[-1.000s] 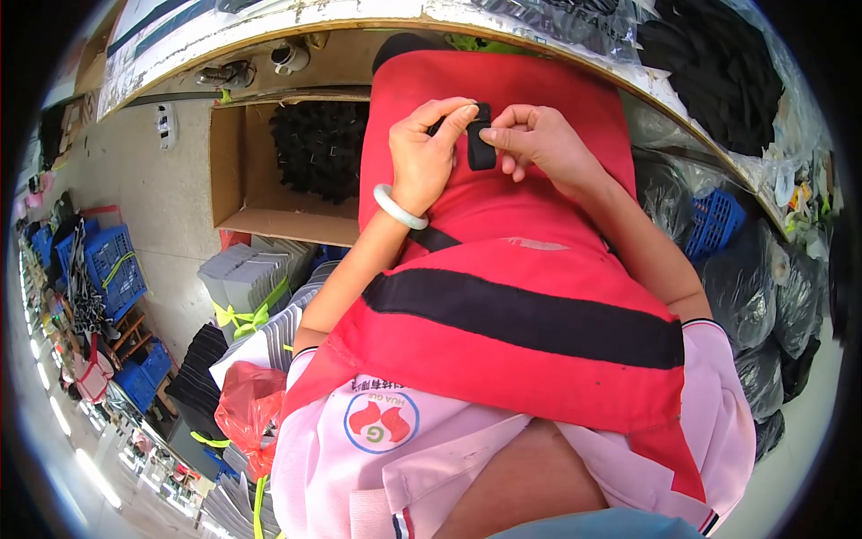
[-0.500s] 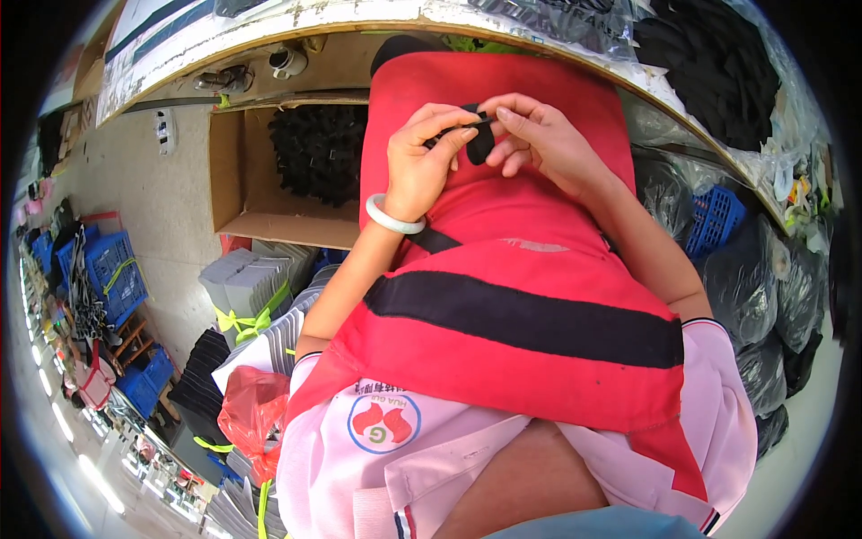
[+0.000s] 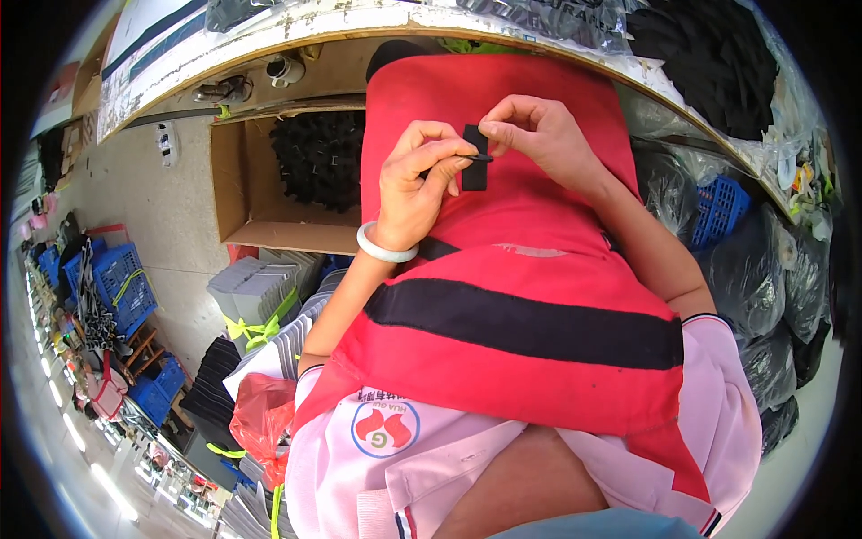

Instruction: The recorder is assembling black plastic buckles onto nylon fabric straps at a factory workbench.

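Over my lap, covered by a red apron (image 3: pixel 548 207), I hold a short black fabric strap (image 3: pixel 475 175) with a small, thin black buckle-like piece (image 3: pixel 478 158) across it. My left hand (image 3: pixel 420 166), with a pale bangle at the wrist, pinches that piece between thumb and fingertips. Thumb and forefinger of my right hand (image 3: pixel 543 139) are pinched together at the strap's upper right edge; the other fingers curl loosely. The strap hangs flat between both hands. How the piece joins the strap is too small to tell.
A cardboard box (image 3: pixel 247 193) of black strap pieces (image 3: pixel 319 162) stands left of my lap. The worktable (image 3: pixel 377 22) runs along the far side, with a black pile (image 3: pixel 709 67) at right. Bagged goods (image 3: pixel 750 278) and a blue basket (image 3: pixel 718 211) are on the right. Grey bundles (image 3: pixel 256 292) lie left.
The strap has turned from a folded, bent shape to hanging flat and straight. My left hand has moved slightly down; my right fingertips have shifted to the strap's upper edge.
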Demonstrator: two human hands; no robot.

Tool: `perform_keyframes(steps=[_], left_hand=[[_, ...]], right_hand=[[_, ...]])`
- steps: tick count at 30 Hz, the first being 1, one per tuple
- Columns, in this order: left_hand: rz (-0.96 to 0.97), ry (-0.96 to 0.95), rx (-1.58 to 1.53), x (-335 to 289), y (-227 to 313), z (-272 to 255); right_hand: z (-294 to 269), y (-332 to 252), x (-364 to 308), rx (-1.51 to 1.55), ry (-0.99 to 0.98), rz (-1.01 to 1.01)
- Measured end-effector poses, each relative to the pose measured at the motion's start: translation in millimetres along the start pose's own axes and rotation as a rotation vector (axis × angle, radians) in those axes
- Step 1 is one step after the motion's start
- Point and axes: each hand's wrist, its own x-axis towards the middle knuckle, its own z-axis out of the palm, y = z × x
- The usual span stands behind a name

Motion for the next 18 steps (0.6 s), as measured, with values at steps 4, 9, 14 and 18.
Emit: perform_keyframes(steps=[4,9,14,18], left_hand=[[-0.002,-0.014,0.031,-1,-1,-2],[0.011,-0.001,0.054,-4,1,-4],[-0.12,0.007,0.069,-13,21,-9],[-0.205,0.056,0.038,-21,27,-41]], right_hand=[[3,4,1,0.13,0.016,-0.021],[7,1,1,0.112,-0.011,0.01],[5,17,7,0.04,0.084,-0.097],[2,19,3,0.004,-0.022,-0.111]])
